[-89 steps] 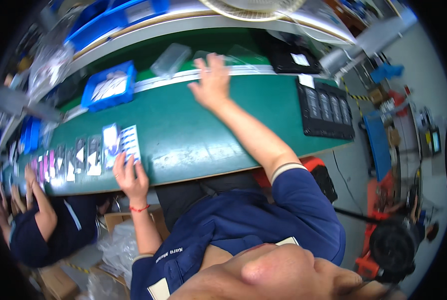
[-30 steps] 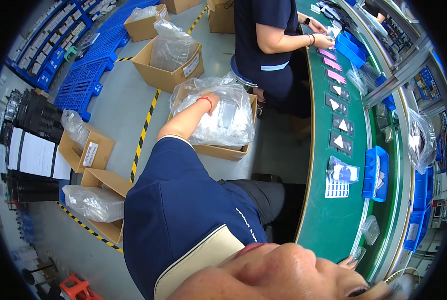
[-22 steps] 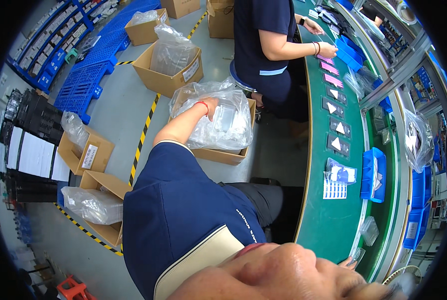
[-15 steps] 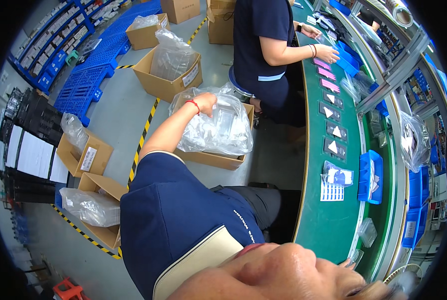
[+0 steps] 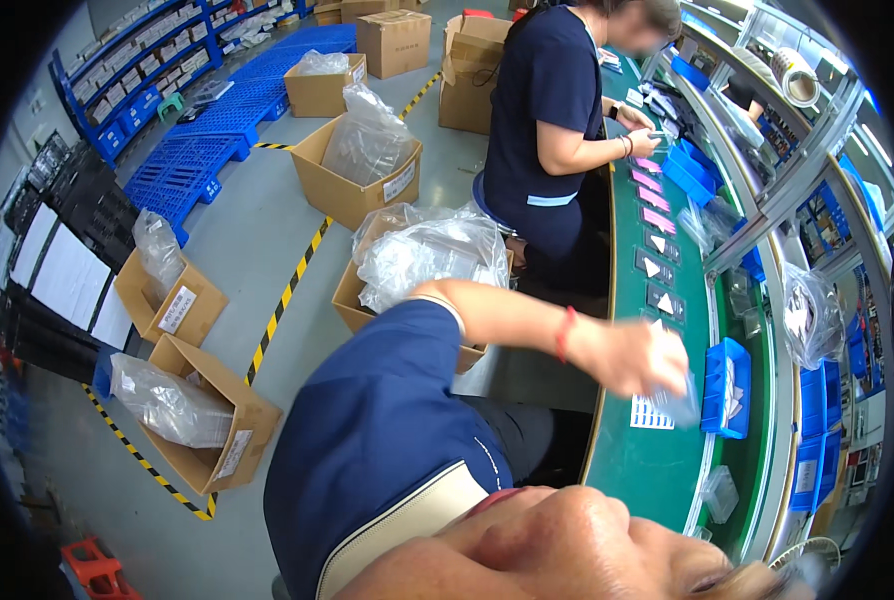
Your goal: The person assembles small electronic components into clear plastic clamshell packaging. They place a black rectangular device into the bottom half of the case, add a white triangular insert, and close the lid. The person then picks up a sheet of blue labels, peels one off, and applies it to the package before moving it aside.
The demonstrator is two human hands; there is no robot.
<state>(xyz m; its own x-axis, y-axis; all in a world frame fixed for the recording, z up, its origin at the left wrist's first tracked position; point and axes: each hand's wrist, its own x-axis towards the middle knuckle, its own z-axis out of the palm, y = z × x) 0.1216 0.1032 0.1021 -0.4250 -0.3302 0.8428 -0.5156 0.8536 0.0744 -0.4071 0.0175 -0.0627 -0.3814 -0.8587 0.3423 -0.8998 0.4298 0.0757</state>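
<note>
My left hand (image 5: 635, 358), with a red string bracelet (image 5: 565, 335) at the wrist, reaches over the green-topped workbench (image 5: 657, 478). Its fingers are closed on a clear plastic piece (image 5: 679, 402), smeared by motion, just above a sheet of blue-and-white labels (image 5: 650, 414). Black cards with white triangles (image 5: 665, 300) run up the bench beyond the hand. Beside it stands a blue bin (image 5: 729, 388) with pale pieces inside. Only a sliver of what looks like my right hand (image 5: 702, 534) shows at the bench's near end; its fingers are mostly hidden.
A carton (image 5: 350, 296) lined with a clear bag (image 5: 432, 255) stands left of the bench. More cartons (image 5: 355, 190) line the floor by striped tape. A co-worker (image 5: 557, 110) sits farther along the bench, hands over it. A clear plastic box (image 5: 719, 493) lies near the bench's inner rail.
My left hand has left the bagged carton and swung right over the bench, now with a clear plastic piece in it. The co-worker's hands have drawn closer together. The view has shifted.
</note>
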